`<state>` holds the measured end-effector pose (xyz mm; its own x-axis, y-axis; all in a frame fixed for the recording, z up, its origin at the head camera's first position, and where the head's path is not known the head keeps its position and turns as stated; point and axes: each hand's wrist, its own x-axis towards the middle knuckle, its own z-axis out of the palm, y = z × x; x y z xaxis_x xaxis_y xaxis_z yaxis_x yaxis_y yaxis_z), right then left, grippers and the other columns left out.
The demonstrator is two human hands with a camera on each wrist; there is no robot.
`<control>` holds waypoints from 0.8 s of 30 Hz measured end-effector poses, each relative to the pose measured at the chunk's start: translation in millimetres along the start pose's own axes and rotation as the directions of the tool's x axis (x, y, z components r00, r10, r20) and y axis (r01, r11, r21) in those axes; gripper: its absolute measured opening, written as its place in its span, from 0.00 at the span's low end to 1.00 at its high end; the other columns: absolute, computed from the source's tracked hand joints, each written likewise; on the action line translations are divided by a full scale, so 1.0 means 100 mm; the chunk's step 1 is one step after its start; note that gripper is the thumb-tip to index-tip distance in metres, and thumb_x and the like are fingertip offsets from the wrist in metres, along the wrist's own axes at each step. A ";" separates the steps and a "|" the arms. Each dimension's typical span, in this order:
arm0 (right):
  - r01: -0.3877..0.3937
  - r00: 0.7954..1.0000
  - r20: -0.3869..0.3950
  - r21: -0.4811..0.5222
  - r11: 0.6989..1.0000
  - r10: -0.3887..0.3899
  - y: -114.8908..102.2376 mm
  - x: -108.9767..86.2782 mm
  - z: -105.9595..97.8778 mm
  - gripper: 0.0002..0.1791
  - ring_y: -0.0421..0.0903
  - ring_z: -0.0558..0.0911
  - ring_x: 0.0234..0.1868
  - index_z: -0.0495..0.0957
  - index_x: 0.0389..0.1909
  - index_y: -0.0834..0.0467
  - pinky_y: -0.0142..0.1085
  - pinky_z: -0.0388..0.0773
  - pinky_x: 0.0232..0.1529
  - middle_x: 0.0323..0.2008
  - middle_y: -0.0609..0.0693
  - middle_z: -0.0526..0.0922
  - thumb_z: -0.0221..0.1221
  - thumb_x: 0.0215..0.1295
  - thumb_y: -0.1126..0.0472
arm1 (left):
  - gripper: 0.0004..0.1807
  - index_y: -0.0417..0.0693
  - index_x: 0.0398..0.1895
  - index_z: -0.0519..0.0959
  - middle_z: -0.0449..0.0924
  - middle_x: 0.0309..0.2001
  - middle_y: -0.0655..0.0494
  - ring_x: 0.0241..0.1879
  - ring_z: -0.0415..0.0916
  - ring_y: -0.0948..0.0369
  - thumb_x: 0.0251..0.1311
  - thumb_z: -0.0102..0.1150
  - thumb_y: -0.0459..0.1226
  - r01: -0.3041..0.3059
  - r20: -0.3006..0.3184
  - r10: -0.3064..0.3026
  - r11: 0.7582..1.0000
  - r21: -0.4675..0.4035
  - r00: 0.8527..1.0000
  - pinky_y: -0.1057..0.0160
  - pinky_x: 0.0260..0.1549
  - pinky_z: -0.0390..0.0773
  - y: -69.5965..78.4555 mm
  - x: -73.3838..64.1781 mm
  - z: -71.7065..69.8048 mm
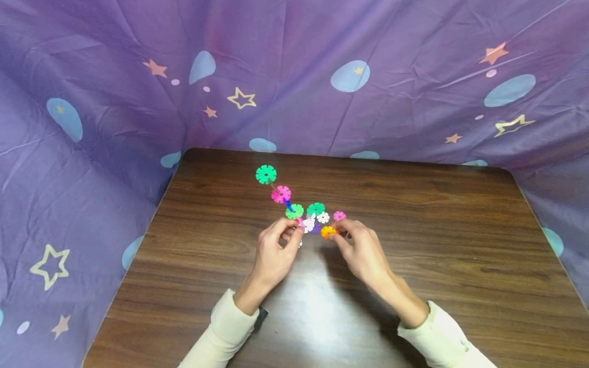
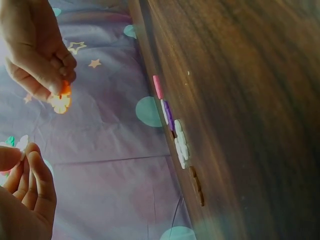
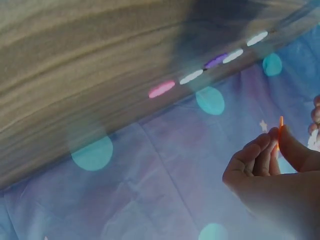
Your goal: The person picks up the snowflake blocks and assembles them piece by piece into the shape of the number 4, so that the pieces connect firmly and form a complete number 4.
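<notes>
My left hand (image 1: 275, 251) pinches a white notched disc (image 1: 309, 225) between thumb and fingertips. From it a chain of joined notched discs stretches up and left: a light green disc (image 1: 294, 211), a blue disc (image 1: 288, 205) seen edge-on, a pink disc (image 1: 281, 194) and a green disc (image 1: 266, 174) at its far end. A darker green disc (image 1: 316, 209) shows just beyond the white one. Opposite, my right hand (image 1: 366, 252) pinches an orange notched disc (image 1: 329, 232) by its edge, a short way right of the white disc. Both hands are raised above the table.
On the brown wooden table (image 1: 460, 266) lie loose discs: a pink disc (image 3: 161, 89), a purple disc (image 3: 216, 61), several white discs (image 3: 191, 76) and a brown disc (image 2: 197, 186). A purple patterned cloth (image 1: 294, 46) hangs behind the table and along its left side.
</notes>
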<state>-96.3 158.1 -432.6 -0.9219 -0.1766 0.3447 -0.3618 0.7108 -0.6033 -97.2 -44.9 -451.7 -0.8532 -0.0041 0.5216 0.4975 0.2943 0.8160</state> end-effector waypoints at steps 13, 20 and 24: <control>0.002 0.997 -0.080 -0.008 1.000 -0.003 -0.06 0.03 -0.15 0.09 0.48 0.85 0.36 0.85 0.40 0.60 0.47 0.83 0.41 0.33 0.53 0.87 0.72 0.59 0.67 | 0.03 0.40 0.35 0.84 0.84 0.27 0.49 0.25 0.80 0.58 0.61 0.66 0.26 -0.031 -0.006 0.031 1.000 -0.002 1.000 0.62 0.24 0.84 0.00 0.00 0.00; -0.008 0.996 -0.086 0.005 1.000 0.009 -0.14 0.04 -0.22 0.08 0.47 0.85 0.36 0.85 0.40 0.59 0.47 0.83 0.41 0.34 0.52 0.86 0.71 0.61 0.67 | 0.02 0.40 0.36 0.84 0.84 0.27 0.49 0.25 0.80 0.59 0.61 0.66 0.27 -0.021 0.003 0.021 1.000 -0.005 1.000 0.62 0.24 0.84 0.01 0.00 0.00; -0.020 0.995 -0.095 0.023 1.000 0.022 -0.17 0.04 -0.26 0.09 0.47 0.84 0.37 0.84 0.42 0.59 0.45 0.83 0.41 0.34 0.51 0.86 0.71 0.61 0.67 | 0.05 0.41 0.35 0.84 0.84 0.27 0.49 0.25 0.80 0.58 0.59 0.66 0.25 -0.023 0.001 0.023 1.000 0.000 1.000 0.62 0.24 0.84 0.00 0.00 0.00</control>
<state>-90.1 162.6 -402.1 -0.9125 -0.0955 0.3978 -0.3463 0.6980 -0.6268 -97.1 -44.4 -451.4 -0.8417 0.0039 0.5399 0.5170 0.2942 0.8039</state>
